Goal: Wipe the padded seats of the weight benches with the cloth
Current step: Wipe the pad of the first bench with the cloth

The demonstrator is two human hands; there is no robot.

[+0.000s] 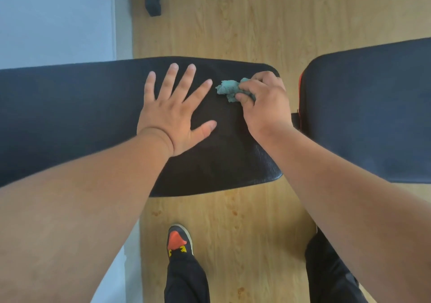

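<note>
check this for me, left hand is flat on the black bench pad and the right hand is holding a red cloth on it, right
Not quite: the cloth is teal, not red. The head view shows the right hand gripping it on the black bench pad, with the left hand flat on that pad.

Left hand (pixel 173 116) lies flat mid-frame, palm down, fingers splayed wide, thumb out. Right hand (pixel 262 102) sits just right of it, fingers curled tight in a pinching grip. Both forearms reach up from the lower corners.

Free: black seat pad (pixel 70 116), whole stretch left of left hand (pixel 173 113). Blocked: right hand (pixel 264 106) w/ cloth (pixel 227 89) at pad's right end; second pad (pixel 373 116) just beyond.
</note>
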